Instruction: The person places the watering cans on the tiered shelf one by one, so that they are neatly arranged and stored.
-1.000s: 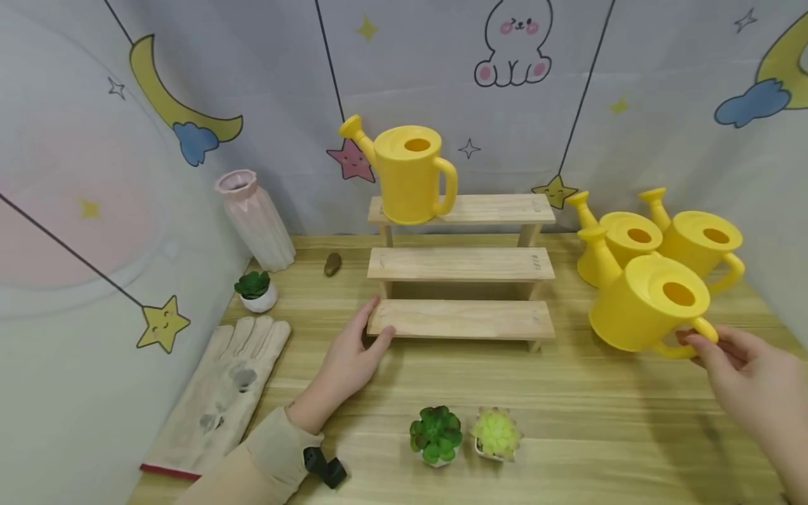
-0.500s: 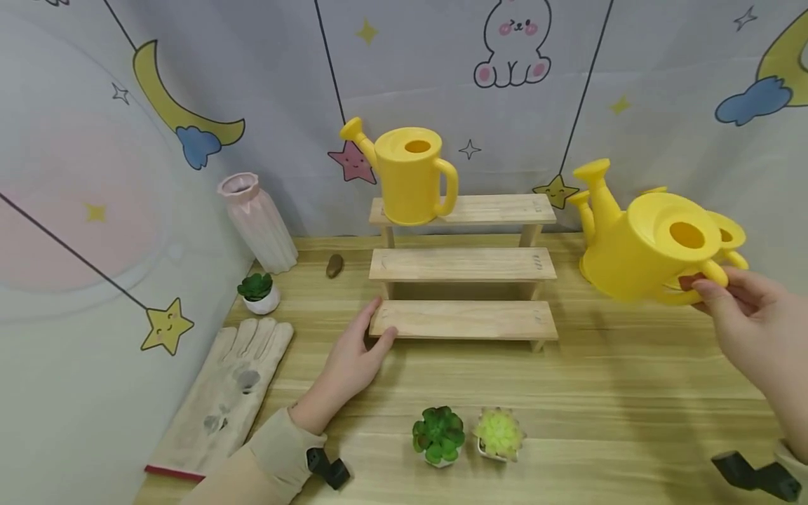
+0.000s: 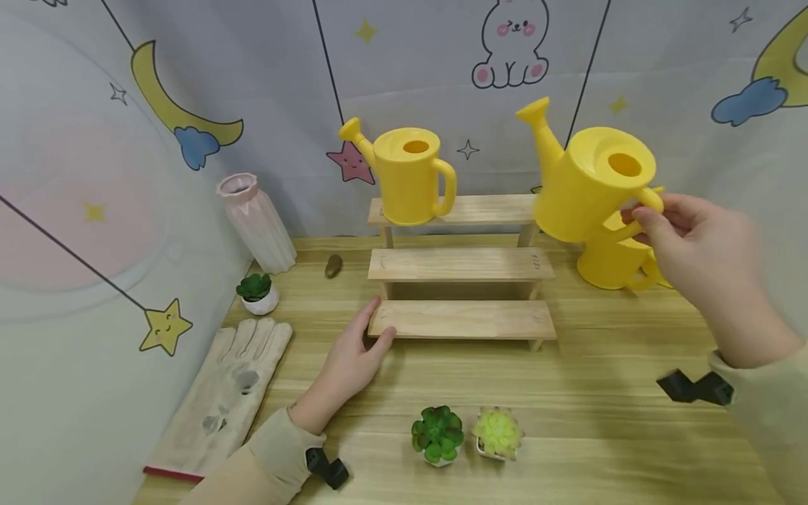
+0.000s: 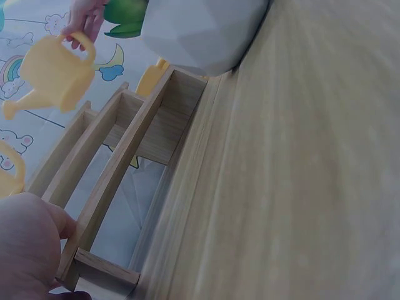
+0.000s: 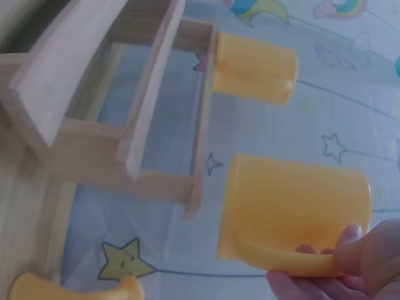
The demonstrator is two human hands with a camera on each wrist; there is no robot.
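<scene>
My right hand (image 3: 713,252) grips the handle of a yellow watering can (image 3: 590,189), raised near the right end of the top step and tilted a little, spout pointing left. The right wrist view shows this watering can (image 5: 294,206) beside the stand's end, against the backdrop. With thumb in front and fingers at the end, my left hand (image 3: 349,358) holds the left end of the lowest step of a three-step wooden stand (image 3: 467,319). Another yellow watering can (image 3: 409,179) stands upright at the left of the top step.
More yellow watering cans (image 3: 606,265) stand on the table at the right, partly hidden. Two succulents, dark green (image 3: 438,433) and light green (image 3: 497,429), sit in front. At the left are a glove (image 3: 221,400), a small potted plant (image 3: 259,301), a vase (image 3: 260,224) and a brown stone (image 3: 333,265).
My right hand has lifted its watering can up and carried it left, from over the other cans toward the top step's right end. My left hand stays on the stand.
</scene>
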